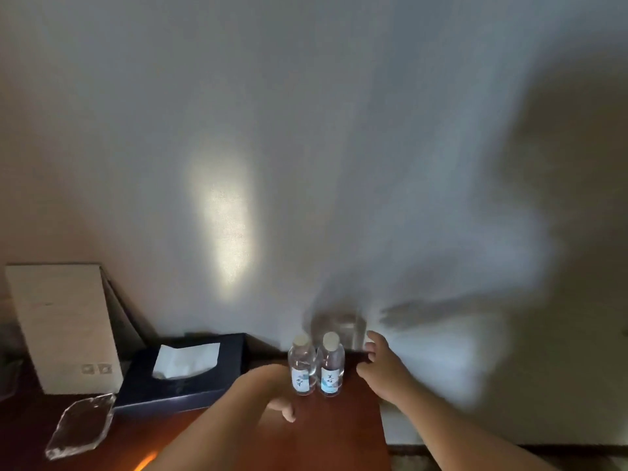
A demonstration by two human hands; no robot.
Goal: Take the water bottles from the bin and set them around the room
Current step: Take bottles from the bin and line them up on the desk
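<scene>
**Two bottles upright at the worktop's far edge**

Bare forearms reach in from the bottom of the view over a reddish-brown wooden worktop [339, 433]. The left hand [272, 390] lies just left of the bottles, close to the left one; its fingers curl loosely, one fingertip showing below the wrist, and whether it touches the bottle cannot be told through the blur. It holds nothing that can be seen. The right hand [382, 365] is to the right of the bottles with its fingers loosely spread and relaxed, apart from the bottles and gripping nothing.

Between the hands stand two small clear water bottles, side by side and touching or nearly so, both upright near the wall [306, 130]. The left bottle [301, 367] and the right bottle [330, 365] each carry a pale cap and a white-and-blue label.

Further left on the worktop sits a dark blue tissue box [190, 392] with a white tissue poking from its opening. In front of it lies a clear glass dish [81, 424], and behind that a pale card stand [64, 328] leans back near the wall
</scene>
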